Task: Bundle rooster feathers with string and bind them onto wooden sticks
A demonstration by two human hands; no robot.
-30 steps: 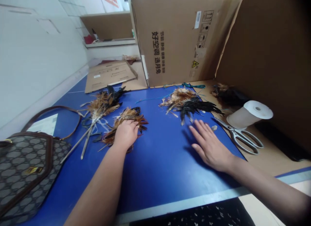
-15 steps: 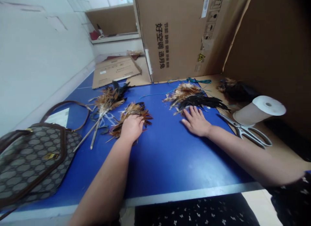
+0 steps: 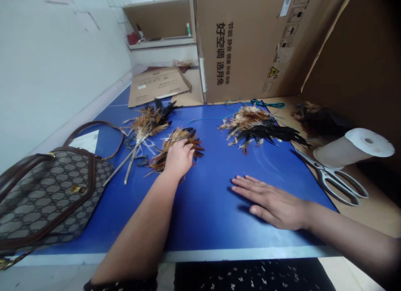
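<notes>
My left hand [image 3: 181, 157] is closed over a bunch of brown feathers [image 3: 194, 142] on the blue tabletop [image 3: 213, 207]; the feathers stick out around its fingers, and its grip is partly hidden. To its left lies a feather bundle [image 3: 147, 126] of brown and black plumes, tied with pale ribbon, with two thin sticks [image 3: 129, 168]. My right hand [image 3: 272, 201] is open, fingers stretched out, palm down just above or on the bare table. It holds nothing. Beyond it lies a loose pile of tan and black feathers [image 3: 250, 120], apart from the hand.
Metal scissors [image 3: 332, 176] and a white spool [image 3: 341, 151] stand at the right edge. Dark feathers [image 3: 322, 117] lie behind them. A patterned handbag [image 3: 59, 191] takes up the left side. A large cardboard box [image 3: 250, 44] walls off the back, beside a flattened carton [image 3: 156, 86].
My right hand has drawn back from the black feathers toward the near edge of the table, its fingers straight. The left hand stays on the brown feathers. The view has shifted slightly.
</notes>
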